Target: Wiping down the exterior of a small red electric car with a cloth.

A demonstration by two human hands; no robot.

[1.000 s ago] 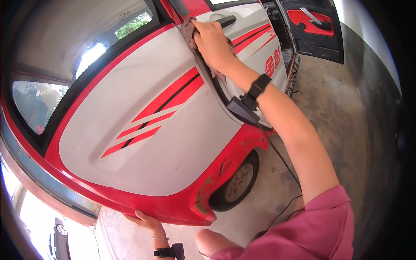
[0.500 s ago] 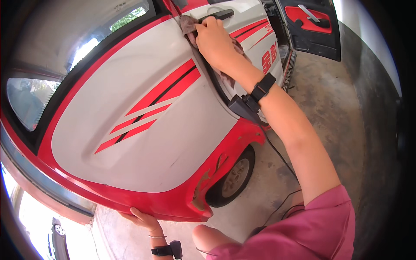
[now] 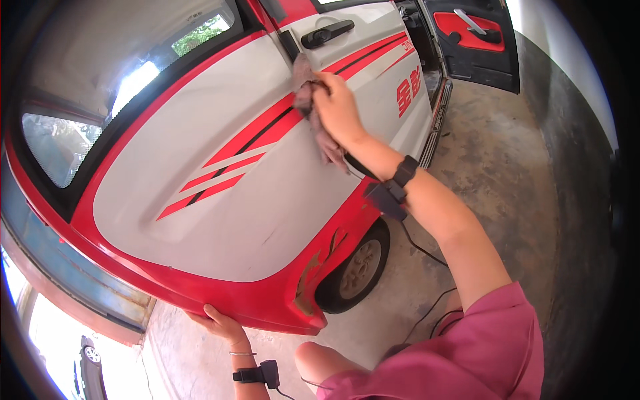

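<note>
A small red and white vehicle (image 3: 220, 257) fills the left and middle of the view, with slanted red and black stripes on its side panel. My right hand (image 3: 339, 110) is closed on a crumpled greyish-brown cloth (image 3: 325, 143). The cloth presses against the door seam, below the black door handle (image 3: 327, 34); its lower end hangs down along the seam. My left hand (image 3: 220, 325) rests against the red lower rear edge of the body, thumb up and apart from the fingers. The other left fingers are partly hidden beneath the edge.
The rear wheel (image 3: 360, 270) sits under a scuffed, damaged red arch. Ahead, a front door (image 3: 473, 43) stands swung out towards the wall (image 3: 587, 133). Black cables (image 3: 427, 250) trail from my wrist straps. A parked car (image 3: 91, 363) shows outside at lower left.
My right hand and the cloth have slid down the door seam, away from the handle, which now shows fully. The left hand stays at the lower edge. The view has shifted slightly.
</note>
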